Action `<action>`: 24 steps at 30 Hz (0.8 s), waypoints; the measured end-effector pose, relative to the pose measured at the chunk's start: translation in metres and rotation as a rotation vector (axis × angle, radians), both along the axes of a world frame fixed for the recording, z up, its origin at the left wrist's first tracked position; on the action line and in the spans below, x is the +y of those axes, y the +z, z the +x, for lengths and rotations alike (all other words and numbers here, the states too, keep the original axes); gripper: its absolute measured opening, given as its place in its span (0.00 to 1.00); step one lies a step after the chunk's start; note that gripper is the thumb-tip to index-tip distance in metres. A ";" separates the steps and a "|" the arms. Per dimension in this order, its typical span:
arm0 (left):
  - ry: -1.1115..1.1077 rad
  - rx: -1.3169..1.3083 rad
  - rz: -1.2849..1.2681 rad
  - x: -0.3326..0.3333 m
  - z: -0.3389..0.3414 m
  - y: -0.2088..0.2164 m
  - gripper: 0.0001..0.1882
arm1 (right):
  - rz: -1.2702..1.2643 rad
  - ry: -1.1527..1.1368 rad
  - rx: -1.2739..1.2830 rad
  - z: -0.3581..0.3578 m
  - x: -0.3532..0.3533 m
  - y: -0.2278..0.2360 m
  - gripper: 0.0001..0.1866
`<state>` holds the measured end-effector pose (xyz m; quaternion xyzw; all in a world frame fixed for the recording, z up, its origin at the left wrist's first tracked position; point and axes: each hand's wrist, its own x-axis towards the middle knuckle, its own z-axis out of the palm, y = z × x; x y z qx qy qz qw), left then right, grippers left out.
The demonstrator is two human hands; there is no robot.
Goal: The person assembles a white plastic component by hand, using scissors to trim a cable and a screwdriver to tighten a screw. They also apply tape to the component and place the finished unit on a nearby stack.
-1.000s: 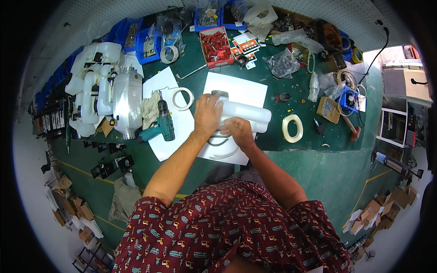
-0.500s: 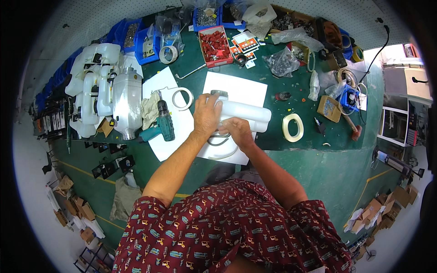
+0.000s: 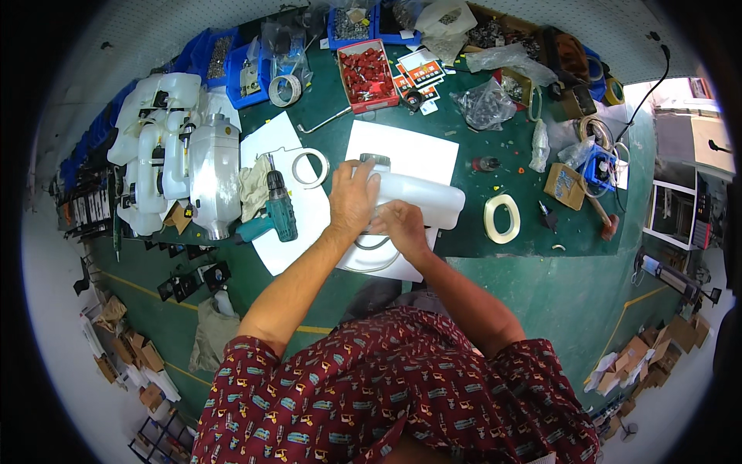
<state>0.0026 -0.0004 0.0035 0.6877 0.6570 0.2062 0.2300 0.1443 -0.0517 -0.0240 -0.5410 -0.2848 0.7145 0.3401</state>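
Observation:
A white plastic tank (image 3: 425,192) with a dark cap (image 3: 376,159) at its left end lies over sheets of white paper (image 3: 402,143). My left hand (image 3: 353,197) is wrapped over the tank's left end, just below the cap. Against its near side, my right hand (image 3: 403,227) is closed with fingertips pinched together. What lies between those fingertips is too small and covered to make out. A grey hose (image 3: 371,263) curves on the paper beneath my hands, and part of it is hidden by them.
Left of my hands lie a teal cordless drill (image 3: 280,209), a coil of pale tubing (image 3: 311,168) and several white tanks (image 3: 158,155). To the right are a cream tape roll (image 3: 502,218), a small cardboard box (image 3: 565,186) and a hammer (image 3: 608,224). A tray of red parts (image 3: 367,75) stands behind.
The tank has rolled slightly in my hands, so its lengthwise groove no longer shows and a smoother side faces up. My right hand has shifted slightly along its near side.

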 end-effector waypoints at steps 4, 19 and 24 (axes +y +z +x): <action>-0.006 0.011 0.006 0.000 0.001 0.001 0.20 | -0.014 -0.085 -0.009 -0.014 -0.006 0.000 0.13; -0.103 -0.215 -0.008 0.010 -0.021 -0.014 0.20 | 0.176 0.222 -0.203 0.024 0.005 0.015 0.12; -0.096 -0.239 -0.002 0.009 -0.019 -0.011 0.20 | 0.253 0.206 -0.252 0.019 0.001 0.009 0.12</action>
